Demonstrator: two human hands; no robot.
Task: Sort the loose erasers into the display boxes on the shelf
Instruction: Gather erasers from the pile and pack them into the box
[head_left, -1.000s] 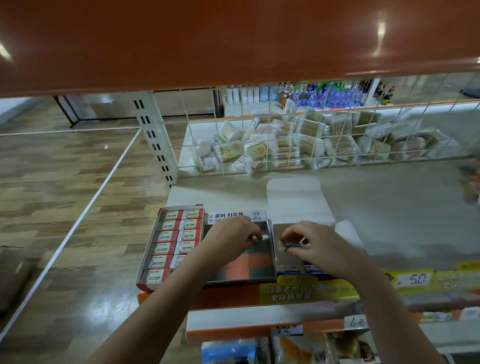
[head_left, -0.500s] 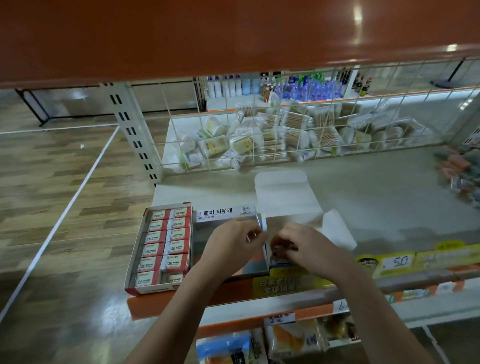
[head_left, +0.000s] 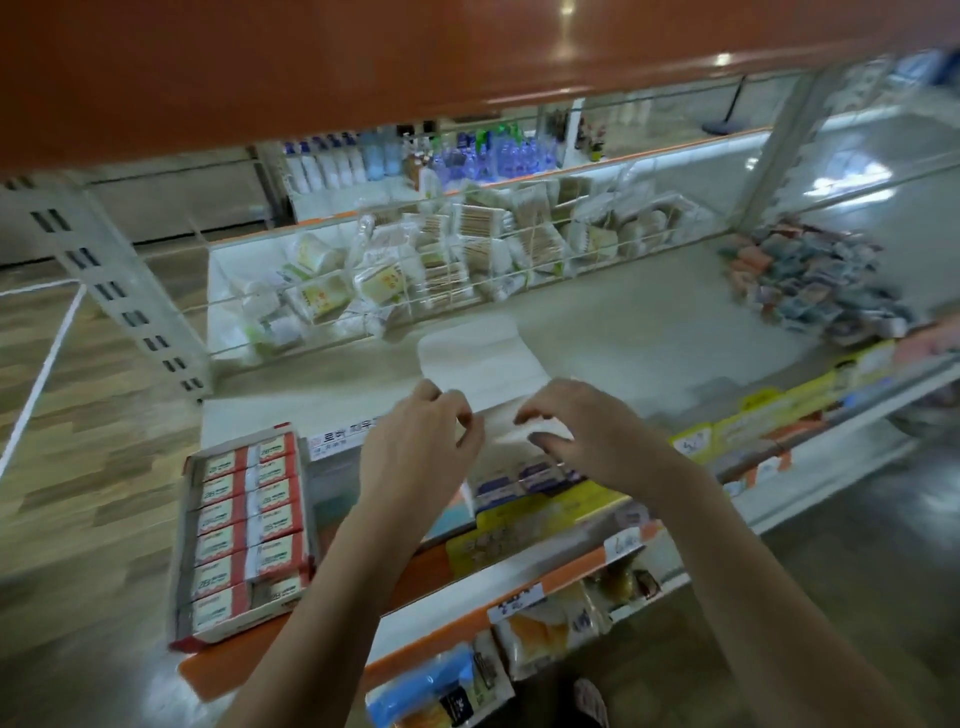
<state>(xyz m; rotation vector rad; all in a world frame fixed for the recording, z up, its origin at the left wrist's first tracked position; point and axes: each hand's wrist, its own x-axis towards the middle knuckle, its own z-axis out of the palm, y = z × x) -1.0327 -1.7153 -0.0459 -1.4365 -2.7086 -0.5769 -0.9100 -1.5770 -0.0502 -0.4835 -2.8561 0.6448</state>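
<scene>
Hands (head_left: 493, 431) lifted off box (head_left: 524, 478); erasers (head_left: 540, 475) blurred, half-hidden

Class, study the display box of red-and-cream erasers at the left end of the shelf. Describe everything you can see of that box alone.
The display box is a shallow open-topped tray, apparently cardboard, with pale walls and a red trim along its near edge. It lies flat at the left end of the shelf, its near end at the shelf's front edge. Inside, wrapped erasers in red-and-cream sleeves fill it in two neat columns, laid flat, labels up. Their print is too blurred to read. Neither hand touches it; the left hand hovers just to its right.
</scene>
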